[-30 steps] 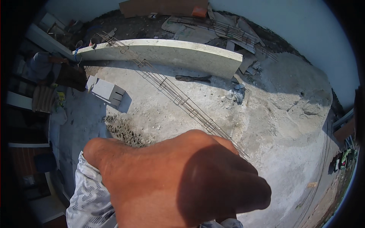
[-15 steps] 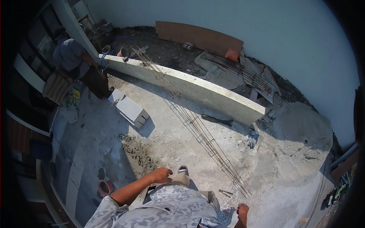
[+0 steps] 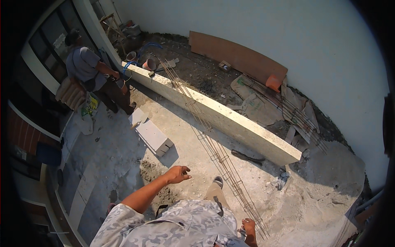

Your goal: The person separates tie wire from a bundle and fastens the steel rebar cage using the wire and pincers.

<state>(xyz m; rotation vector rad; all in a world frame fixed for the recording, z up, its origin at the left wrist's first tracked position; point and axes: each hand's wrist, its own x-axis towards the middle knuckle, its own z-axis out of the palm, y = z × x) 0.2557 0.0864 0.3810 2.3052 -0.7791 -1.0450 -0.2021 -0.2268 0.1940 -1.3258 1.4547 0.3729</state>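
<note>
My left hand (image 3: 177, 174) is held out in front of my body, its fingers loosely bent and apart, with nothing in it. Below it lies a heap of wet mortar (image 3: 158, 193) on the concrete floor. At my right side, my right hand (image 3: 248, 225) is curled closed beside the near end of a long steel rebar cage (image 3: 219, 156); nothing shows in it. The cage slants from the floor near me up across the top of a low wall (image 3: 230, 117). One shoe (image 3: 218, 181) shows past my trouser leg.
White blocks (image 3: 152, 133) with a trowel on top stand ahead left. Beyond them a person (image 3: 92, 70) stands by the sacks (image 3: 70, 94). A dark strip (image 3: 247, 157) lies along the wall. Right are sand (image 3: 335, 168) and rebar (image 3: 296, 113); buckets (image 3: 149, 64) stand behind the wall.
My view has shifted, and the scene sits lower and further right. My left hand has reached forward and its fingers have loosened. My right hand is nearer the cage. The pincers on the floor are out of sight.
</note>
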